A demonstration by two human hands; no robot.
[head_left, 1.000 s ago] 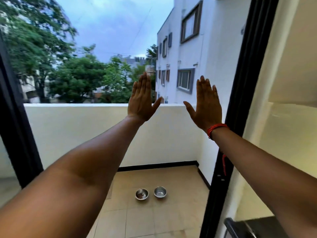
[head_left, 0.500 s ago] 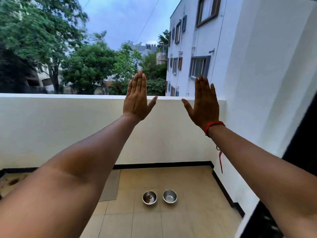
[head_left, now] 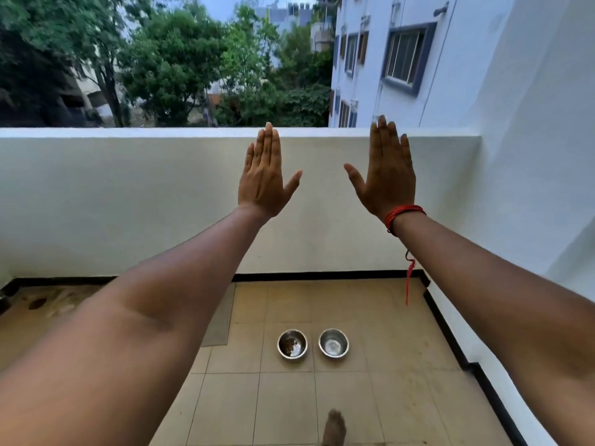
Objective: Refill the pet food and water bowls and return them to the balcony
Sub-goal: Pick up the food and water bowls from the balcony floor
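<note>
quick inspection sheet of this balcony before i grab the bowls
surface: tiled floor, some stains
job's things: left bowl with brown food bits, right bowl contents unclear; side by side, apart
clutter: grey mat beside the left arm
grippers: left hand and right hand raised, fingers straight, holding nothing
cables: nothing seen; red thread on right wrist
surroundings: white parapet, trees, white building
</note>
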